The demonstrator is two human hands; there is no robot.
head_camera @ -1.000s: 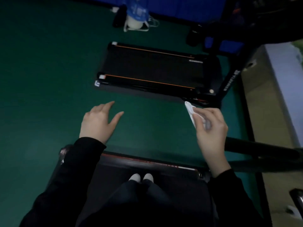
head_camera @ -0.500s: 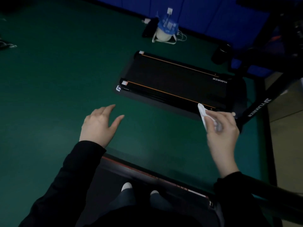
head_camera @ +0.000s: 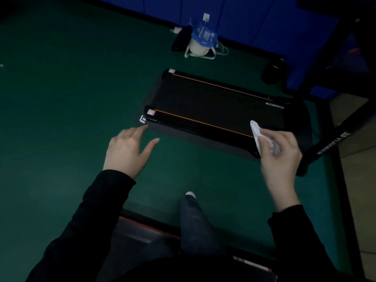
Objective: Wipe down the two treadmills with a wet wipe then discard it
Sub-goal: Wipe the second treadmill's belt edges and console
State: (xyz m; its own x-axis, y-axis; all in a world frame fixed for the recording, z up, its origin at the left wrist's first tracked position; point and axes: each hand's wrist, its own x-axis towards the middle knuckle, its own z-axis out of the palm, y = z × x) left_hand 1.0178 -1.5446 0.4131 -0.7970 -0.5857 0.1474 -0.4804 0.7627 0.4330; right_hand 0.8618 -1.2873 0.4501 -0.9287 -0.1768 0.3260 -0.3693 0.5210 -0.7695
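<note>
Head view: the right hand (head_camera: 278, 157) pinches a crumpled white wet wipe (head_camera: 256, 137), held up near the flat black treadmill with orange stripes (head_camera: 213, 104). The left hand (head_camera: 126, 153) hangs open with fingers spread, holding nothing. The wipe looks light, limp and damp, and is probably best bunched in the fingers. The dim room has a dark green floor (head_camera: 61, 98) and a blue panelled wall (head_camera: 264, 21).

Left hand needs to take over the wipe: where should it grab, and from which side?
Probably pinch the free white end of the wipe, coming from the left. That end sticks out beyond the right hand, which grips the rest; the left hand is open and empty.
</note>
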